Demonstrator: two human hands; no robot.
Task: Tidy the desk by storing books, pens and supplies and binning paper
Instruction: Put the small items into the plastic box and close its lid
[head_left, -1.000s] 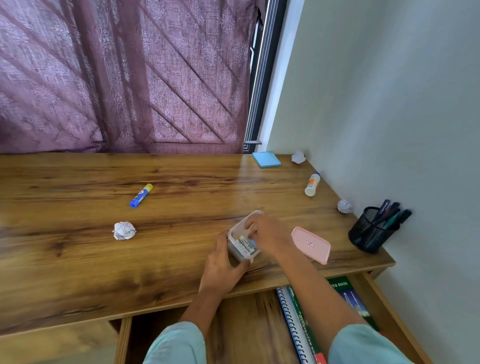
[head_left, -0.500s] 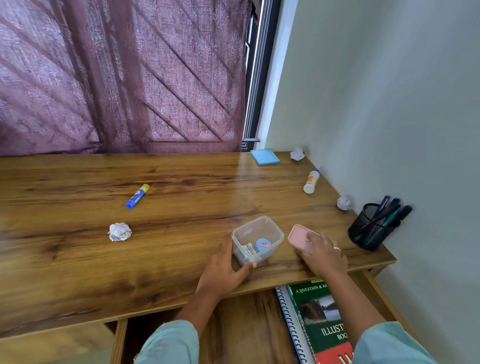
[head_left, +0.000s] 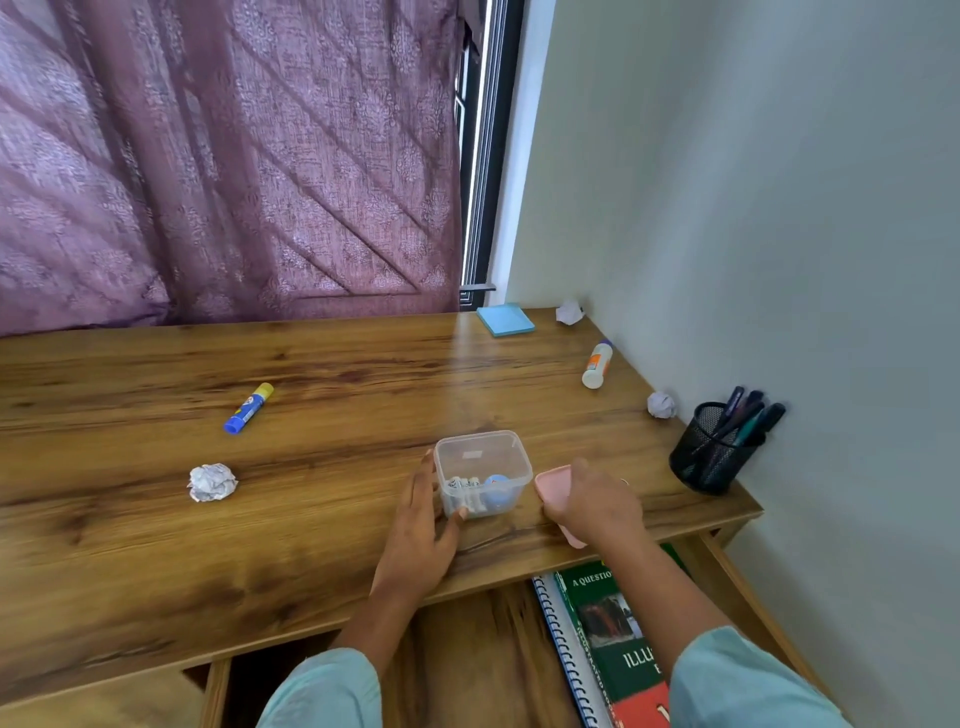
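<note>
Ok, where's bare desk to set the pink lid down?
Bare wood lies left of the clear tub, between the paper ball and blue glue stick. The right edge is crowded: pen cup, another paper ball, white bottle.

We see a clear tub (head_left: 483, 470) standing open on the desk (head_left: 311, 519), small things inside. Its pink lid (head_left: 553, 491) is just beside it. Two glue sticks (head_left: 248, 408) (head_left: 597, 364) lie flat. Three paper balls (head_left: 211, 482) (head_left: 661, 404) (head_left: 569, 312), blue notes (head_left: 505, 318), and pens in a black cup (head_left: 709, 452).
</note>
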